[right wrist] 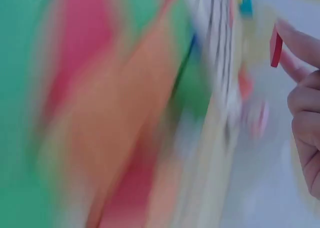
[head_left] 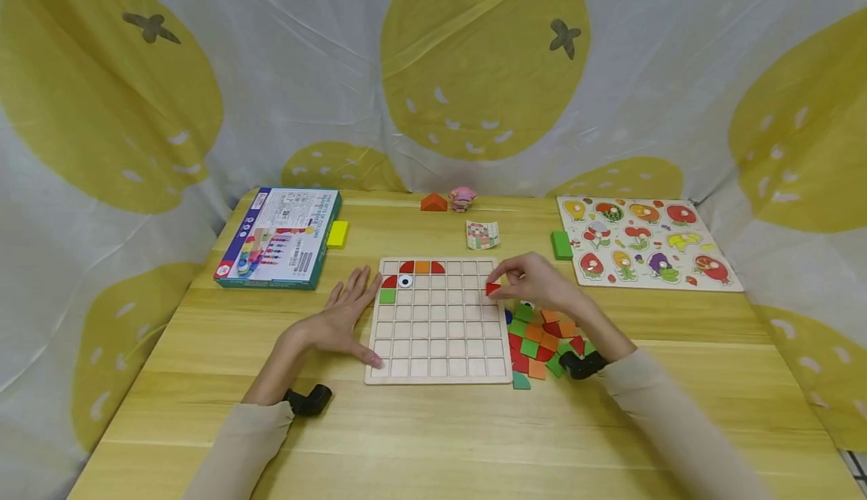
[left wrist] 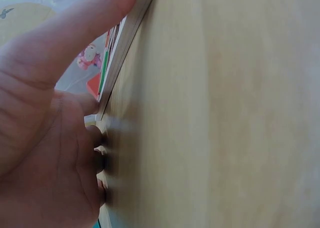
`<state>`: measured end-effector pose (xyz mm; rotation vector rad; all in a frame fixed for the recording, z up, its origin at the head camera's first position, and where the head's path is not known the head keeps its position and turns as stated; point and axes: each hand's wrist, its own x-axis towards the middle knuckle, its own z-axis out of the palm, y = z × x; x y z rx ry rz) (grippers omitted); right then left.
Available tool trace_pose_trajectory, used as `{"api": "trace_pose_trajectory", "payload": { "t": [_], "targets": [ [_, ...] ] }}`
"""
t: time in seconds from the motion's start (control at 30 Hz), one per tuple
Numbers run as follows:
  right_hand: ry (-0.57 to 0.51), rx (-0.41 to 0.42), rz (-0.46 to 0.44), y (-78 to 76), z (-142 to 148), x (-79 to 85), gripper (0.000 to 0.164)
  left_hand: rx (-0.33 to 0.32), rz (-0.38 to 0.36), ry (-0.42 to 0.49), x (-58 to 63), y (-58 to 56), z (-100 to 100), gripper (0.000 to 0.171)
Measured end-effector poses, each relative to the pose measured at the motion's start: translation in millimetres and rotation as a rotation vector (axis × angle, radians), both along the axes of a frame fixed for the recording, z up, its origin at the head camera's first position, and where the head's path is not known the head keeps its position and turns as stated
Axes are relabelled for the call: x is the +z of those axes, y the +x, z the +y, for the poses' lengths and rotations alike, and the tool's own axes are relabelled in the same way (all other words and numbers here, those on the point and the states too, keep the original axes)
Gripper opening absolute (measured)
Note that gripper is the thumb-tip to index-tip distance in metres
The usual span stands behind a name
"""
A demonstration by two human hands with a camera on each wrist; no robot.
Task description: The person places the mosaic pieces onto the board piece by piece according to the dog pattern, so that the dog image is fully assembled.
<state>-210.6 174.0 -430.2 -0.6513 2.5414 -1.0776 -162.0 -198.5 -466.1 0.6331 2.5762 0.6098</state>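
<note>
Left hand (head_left: 342, 319): fingers spread and straight, thumb on the board's near left corner.
Pale wooden square grid board (head_left: 439, 330): flat, its shallow compartments mostly bare.
Set pieces, upper left of the board: red quarter-rounds (head_left: 438, 267), a flat orange square (head_left: 423, 266), a white eye-printed tile (head_left: 405, 281) and a flat green square (head_left: 387, 296).
Small flat red piece (head_left: 492, 289): thin, smooth-edged, raised by the board's right edge; outline partly hidden.
Right hand (head_left: 531, 280): pinching that red piece between thumb and fingertip.
Loose multicoloured flat pieces (head_left: 531, 338): heaped, overlapping, beside the board.
</note>
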Motion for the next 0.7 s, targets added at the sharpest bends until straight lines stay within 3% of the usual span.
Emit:
{"api": "trace_pose_trajectory", "payload": {
  "t": [0.17,0.33,0.7],
  "targets": [
    [-0.058,0.077,-0.074,3.2,-81,1.3,0.02,0.005,-0.003,-0.016,1.1,-0.2,1,0.142],
    [-0.028,0.054,-0.062,8.2,-139,-6.7,0.02,-0.006,0.011,-0.016,1.8,-0.3,4,0.141],
    [0.081,-0.014,-0.027,11.0,-177,-15.2,0.024,-0.012,0.01,-0.018,3.7,2.1,1,0.141]
  ]
}}
